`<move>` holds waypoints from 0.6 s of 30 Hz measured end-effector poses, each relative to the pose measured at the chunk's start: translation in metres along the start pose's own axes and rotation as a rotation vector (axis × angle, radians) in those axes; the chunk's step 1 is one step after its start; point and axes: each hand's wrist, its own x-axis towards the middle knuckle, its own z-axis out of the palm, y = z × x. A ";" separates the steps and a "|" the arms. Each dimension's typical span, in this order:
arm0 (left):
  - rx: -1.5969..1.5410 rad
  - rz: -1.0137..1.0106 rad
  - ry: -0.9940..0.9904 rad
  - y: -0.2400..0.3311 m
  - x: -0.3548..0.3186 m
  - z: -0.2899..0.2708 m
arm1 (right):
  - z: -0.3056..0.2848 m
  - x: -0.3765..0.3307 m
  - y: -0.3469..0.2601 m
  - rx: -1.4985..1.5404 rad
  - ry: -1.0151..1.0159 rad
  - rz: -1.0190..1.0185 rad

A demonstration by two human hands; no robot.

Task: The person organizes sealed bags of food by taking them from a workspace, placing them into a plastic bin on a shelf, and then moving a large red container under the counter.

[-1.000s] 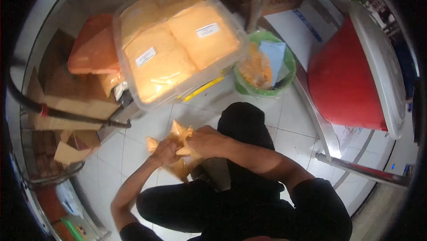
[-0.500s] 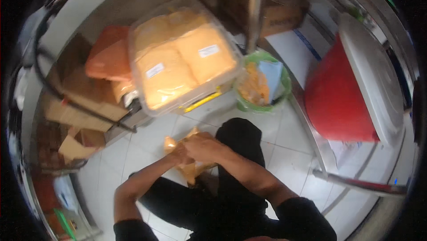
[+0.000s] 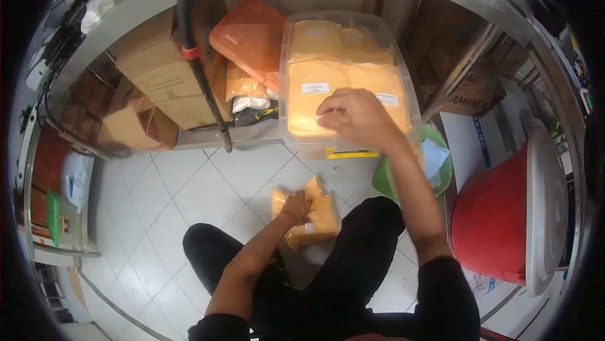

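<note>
Between my knees, a clear plastic bag of orange contents (image 3: 324,215) with a small white label rests low, near the tiled floor. My left hand (image 3: 297,207) is closed on the bag's upper part, its fingers partly hidden. Farther forward, a clear plastic bin (image 3: 287,98) holds several similar orange bags with white labels. Over the bin's near side is my right hand (image 3: 359,114), its fingers curled together beside the front-left bag (image 3: 305,124). Whether it pinches that bag's plastic or something small I cannot make out.
A green waste basket (image 3: 383,183) stands right of the bin, partly behind my right forearm. Farther right is a red tub (image 3: 488,215) with a white lid (image 3: 545,215). An orange lid (image 3: 249,35) and cardboard boxes (image 3: 167,83) lie left. A dark hanging pole (image 3: 205,83) crosses there.
Both hands were together at the bag between my knees. My right hand has left it and reached forward over the bin; my left stays on the bag. The view has turned left.
</note>
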 end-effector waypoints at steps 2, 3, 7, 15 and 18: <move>-0.055 -0.040 0.036 0.001 -0.006 -0.019 | 0.017 0.010 0.041 -0.151 0.060 -0.120; -0.056 -0.022 0.112 -0.003 -0.007 -0.019 | 0.021 0.013 0.047 -0.169 0.067 -0.144; -0.429 0.005 0.084 -0.012 -0.035 -0.074 | 0.045 0.019 0.058 -0.107 0.037 -0.110; -1.167 0.011 0.536 -0.030 -0.058 -0.081 | 0.037 0.040 0.028 -0.098 0.463 -0.011; -1.804 0.095 0.556 -0.014 -0.089 -0.126 | -0.023 0.020 -0.023 -0.112 0.542 -0.022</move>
